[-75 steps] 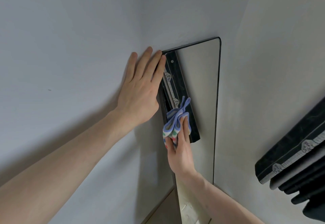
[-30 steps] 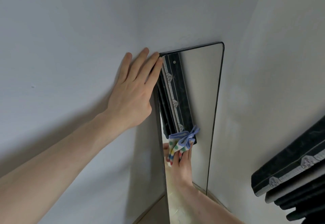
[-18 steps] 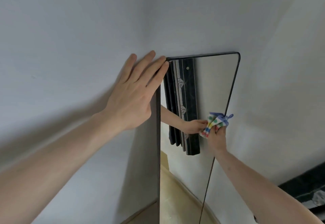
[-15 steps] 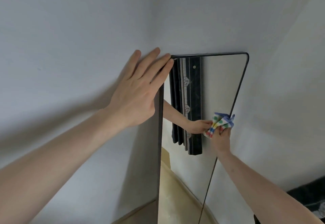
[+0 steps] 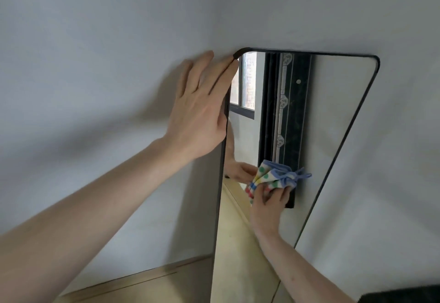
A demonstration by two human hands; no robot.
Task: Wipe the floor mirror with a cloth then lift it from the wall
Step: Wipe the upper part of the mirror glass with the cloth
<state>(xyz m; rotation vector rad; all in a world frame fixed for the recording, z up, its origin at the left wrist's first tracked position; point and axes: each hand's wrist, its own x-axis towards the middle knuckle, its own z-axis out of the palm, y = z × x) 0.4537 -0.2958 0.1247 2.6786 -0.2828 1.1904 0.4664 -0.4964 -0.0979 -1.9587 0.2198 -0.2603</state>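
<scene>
Pale grey walls (image 5: 95, 40) fill the view, with a strip of light wood floor (image 5: 142, 286) low down. Nearest, 2 bare arms reach up and forward.

The right hand (image 5: 269, 205) has its fingers (image 5: 273, 193) curled tight on a bunched cloth (image 5: 271, 179) with coloured dots and a blue edge. The cloth sits just past those fingertips and is pressed on the glass of the floor mirror (image 5: 333, 124), about halfway across it.

To wipe well, the person should keep the cloth flat on the glass, push gently, and go in long rows from the top down, right out to the thin black frame. Corners are easy to miss.

Further away, the left hand (image 5: 202, 112) lies flat, fingers straight and a little spread, mostly on the wall. Its little finger side touches the mirror's left edge, just under the top left corner. That should keep the mirror from sliding while it is rubbed.

The mirror stands tall against the wall. Its long side runs up and down, its glass faces the person, and its top looks to lean back onto the wall.
</scene>
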